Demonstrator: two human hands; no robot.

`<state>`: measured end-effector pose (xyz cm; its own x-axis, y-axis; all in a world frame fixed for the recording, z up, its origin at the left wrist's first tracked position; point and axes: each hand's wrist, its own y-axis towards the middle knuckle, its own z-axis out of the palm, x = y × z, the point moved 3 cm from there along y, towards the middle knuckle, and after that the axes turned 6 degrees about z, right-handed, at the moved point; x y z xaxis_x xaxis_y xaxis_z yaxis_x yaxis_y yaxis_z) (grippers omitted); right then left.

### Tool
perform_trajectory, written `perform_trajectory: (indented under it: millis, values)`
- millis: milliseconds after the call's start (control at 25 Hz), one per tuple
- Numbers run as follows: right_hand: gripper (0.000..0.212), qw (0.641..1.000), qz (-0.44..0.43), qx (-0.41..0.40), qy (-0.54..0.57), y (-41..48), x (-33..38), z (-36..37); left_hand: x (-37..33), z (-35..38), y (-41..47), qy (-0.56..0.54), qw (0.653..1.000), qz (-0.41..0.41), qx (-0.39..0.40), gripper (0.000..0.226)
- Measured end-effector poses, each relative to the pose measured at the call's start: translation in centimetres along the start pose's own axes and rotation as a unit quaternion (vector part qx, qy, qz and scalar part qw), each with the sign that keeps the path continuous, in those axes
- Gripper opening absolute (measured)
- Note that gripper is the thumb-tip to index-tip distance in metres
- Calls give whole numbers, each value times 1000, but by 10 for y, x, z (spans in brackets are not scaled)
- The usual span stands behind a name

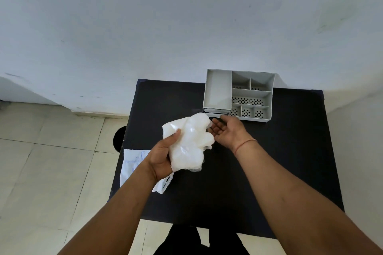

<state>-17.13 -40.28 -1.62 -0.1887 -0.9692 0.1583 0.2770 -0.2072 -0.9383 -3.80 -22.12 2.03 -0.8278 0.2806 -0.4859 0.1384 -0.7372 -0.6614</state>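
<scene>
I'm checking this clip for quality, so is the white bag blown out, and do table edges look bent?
Head view: the white plastic bag in the left hand is overexposed, folds mostly washed out; the black table edges bow from wide-angle distortion; the grey organizer looks sharp.

A thin red thread [246,144] is tied round the wrist just behind the right hand [227,130]; black trousers [182,242] are worn.

We see a crumpled white bag [190,143] of thin, translucent plastic, bunched into a puffy wad just left of the frame's centre. It is held over the table [269,172], its lower left side gripped by the left hand [163,157].
</scene>
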Motion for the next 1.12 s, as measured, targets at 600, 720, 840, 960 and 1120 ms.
perform_trajectory:
  millis: [600, 720, 840, 960, 1120]
  values:
    - [10, 998, -16, -65, -14, 21, -7, 21, -54, -23, 47, 73, 997, -28, -14, 41]
    - [20, 998, -22, -59, -19, 18, -26, 11, -59, -23, 52, 84, 996, -35, -10, 47]
    - [23, 998, -29, -47, -9, 13, -31, 7, -65, -22, 57, 95, 995, -33, -6, 49]
    - [30, 997, -48, -64, -4, 10, -14, 14, -68, -19, 57, 97, 995, -29, -2, 46]
    - [24, 988, -54, -126, -73, 4, -4, 16, -66, -20, 60, 98, 995, -33, 1, 51]
